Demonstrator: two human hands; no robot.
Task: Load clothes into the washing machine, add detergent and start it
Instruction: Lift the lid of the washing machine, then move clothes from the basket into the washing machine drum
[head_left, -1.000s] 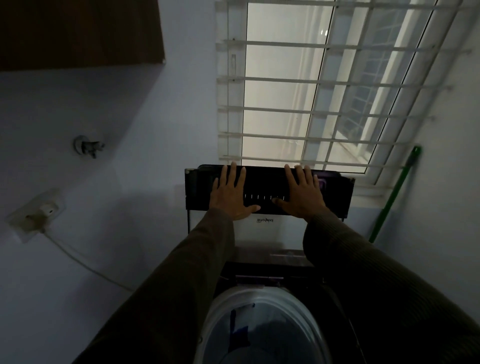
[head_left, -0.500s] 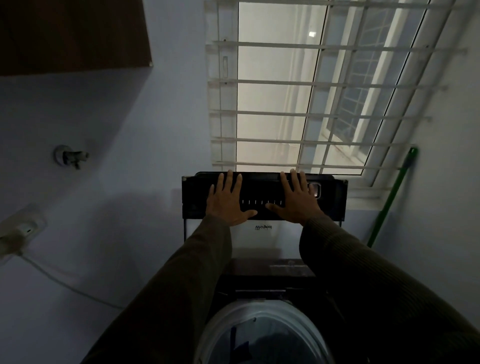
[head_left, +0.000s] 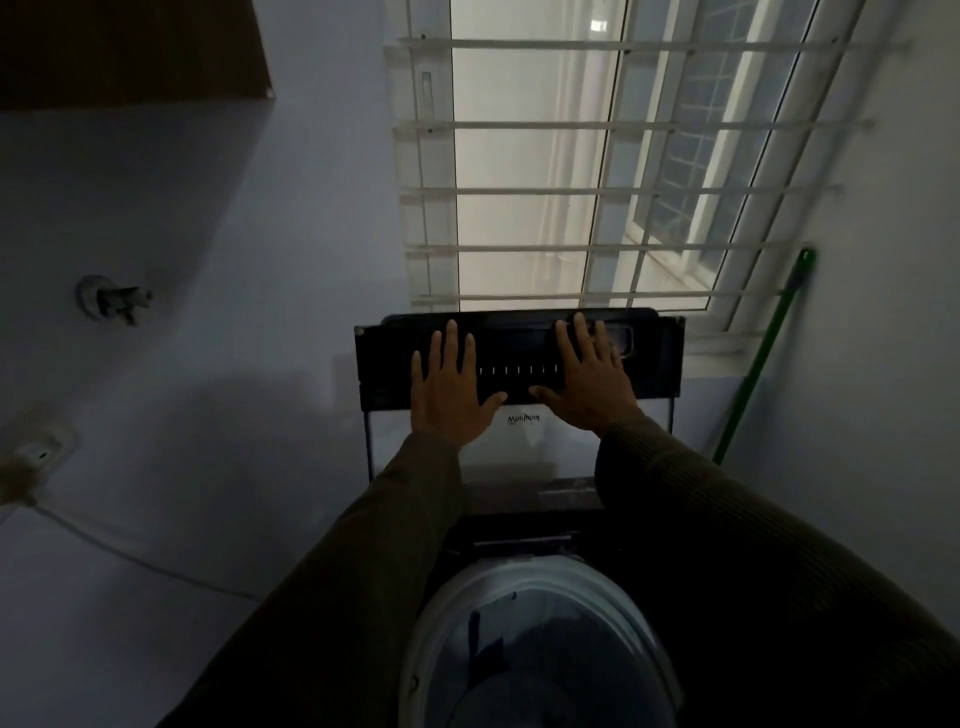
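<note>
A top-loading washing machine stands below me under a barred window. Its lid (head_left: 519, 374) is raised upright, dark at the top edge and with a pale glass panel below. My left hand (head_left: 449, 389) lies flat on the lid's left half, fingers straight and spread. My right hand (head_left: 589, 384) lies flat on the right half in the same way. The open drum (head_left: 540, 644) shows its pale rim at the bottom of the view. Dark fabric lies inside it, dim and hard to make out.
A barred window (head_left: 597, 171) glows behind the machine. A green broom handle (head_left: 758, 364) leans in the right corner. On the left wall sit a water tap (head_left: 111, 299) and a socket (head_left: 36, 454) with a cable running down. A brown cabinet (head_left: 130, 49) hangs top left.
Both hands stay flat on the raised lid. The lid and hands have shifted slightly lower in view as my head tilted; the wall fittings slid left.
</note>
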